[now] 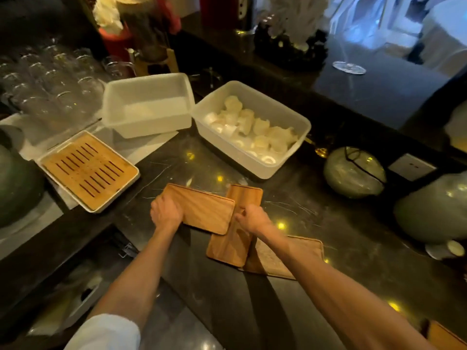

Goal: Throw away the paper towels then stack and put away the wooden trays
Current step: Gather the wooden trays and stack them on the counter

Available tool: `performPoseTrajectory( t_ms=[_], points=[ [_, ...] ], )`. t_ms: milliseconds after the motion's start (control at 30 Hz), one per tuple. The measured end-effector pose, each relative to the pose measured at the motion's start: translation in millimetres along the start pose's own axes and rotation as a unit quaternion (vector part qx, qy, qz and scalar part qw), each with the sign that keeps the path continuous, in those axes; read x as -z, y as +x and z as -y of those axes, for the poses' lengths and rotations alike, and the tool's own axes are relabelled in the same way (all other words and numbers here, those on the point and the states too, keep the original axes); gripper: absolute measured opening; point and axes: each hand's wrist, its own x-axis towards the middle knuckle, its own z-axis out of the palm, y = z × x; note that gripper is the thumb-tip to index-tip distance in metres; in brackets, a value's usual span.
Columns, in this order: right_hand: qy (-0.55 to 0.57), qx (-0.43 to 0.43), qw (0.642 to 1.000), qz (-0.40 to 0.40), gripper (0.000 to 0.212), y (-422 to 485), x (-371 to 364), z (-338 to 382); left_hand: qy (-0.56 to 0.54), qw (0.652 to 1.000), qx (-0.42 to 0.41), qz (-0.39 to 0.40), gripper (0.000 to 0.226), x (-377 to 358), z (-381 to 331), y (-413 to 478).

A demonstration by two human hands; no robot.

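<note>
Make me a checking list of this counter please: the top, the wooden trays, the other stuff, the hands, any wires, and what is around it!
Surface: dark shiny stone counter, lamp glints on it.
Job's things: three wooden trays; left tray overlaps the middle tray, which overlaps the right tray. No paper towels seen.
Clutter: empty white tub; white tub of small cups; slatted bamboo tray; green pots; glasses.
Grips: left hand grips the left tray's end; right hand rests on the middle tray, hold unclear.
Cables: dark cord on a green pot, unclear.
Surroundings: wall socket; raised bar with a glass base.
</note>
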Motion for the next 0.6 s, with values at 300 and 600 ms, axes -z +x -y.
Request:
performPoseTrajectory(
  t_ms=[300,600],
  points=[
    [0.396,-0.201,0.895,0.043,0.017,55,-28,19,-0.054,0.99,0.124,-0.03,0.04,-17,18,59],
    [0.606,-0.137,0.784,0.016,0.017,-4,19,-23,-0.351,0.926,0.138,0.025,0.018,-6,-14,45]
  ],
)
